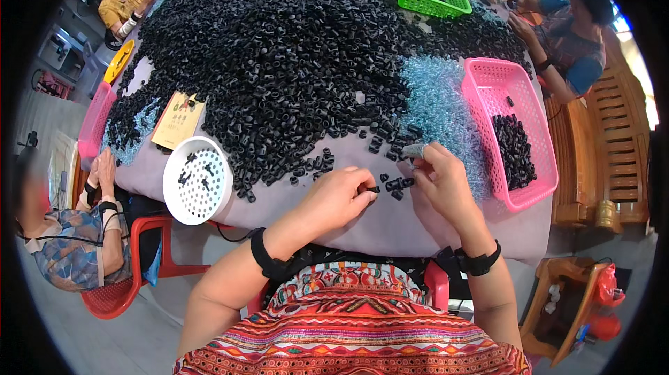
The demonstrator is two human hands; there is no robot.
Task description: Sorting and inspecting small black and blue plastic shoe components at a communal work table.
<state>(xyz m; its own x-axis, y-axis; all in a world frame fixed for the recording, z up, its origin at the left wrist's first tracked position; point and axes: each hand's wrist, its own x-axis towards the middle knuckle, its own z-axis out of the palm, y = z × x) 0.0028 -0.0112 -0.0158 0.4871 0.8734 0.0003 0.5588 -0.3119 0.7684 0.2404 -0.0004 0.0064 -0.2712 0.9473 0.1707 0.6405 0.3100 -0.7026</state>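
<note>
Close to the table's near edge, my left hand (pixel 343 195) is closed, with a small black plastic cap (pixel 374 189) pinched between thumb and forefinger. My right hand (pixel 444 178) is bent over the cloth just to the right, its fingertips drawn together. A pale covering (pixel 414 151) shows at one of its fingertips; whatever those fingers grip is too small to make out. Several loose black caps (pixel 397 187) lie between the two hands. Beyond them spreads a large heap of black caps (pixel 300 61). Small clear bluish plastic pieces (pixel 439 107) are piled beside my right hand.
A pink basket (pixel 472 89) partly filled with black caps stands at the right. To the left are a white perforated bowl (pixel 197 209) holding a few pieces and a yellow booklet (pixel 179 121). A green basket (pixel 446 6) sits farther back. Other people work around the table.
</note>
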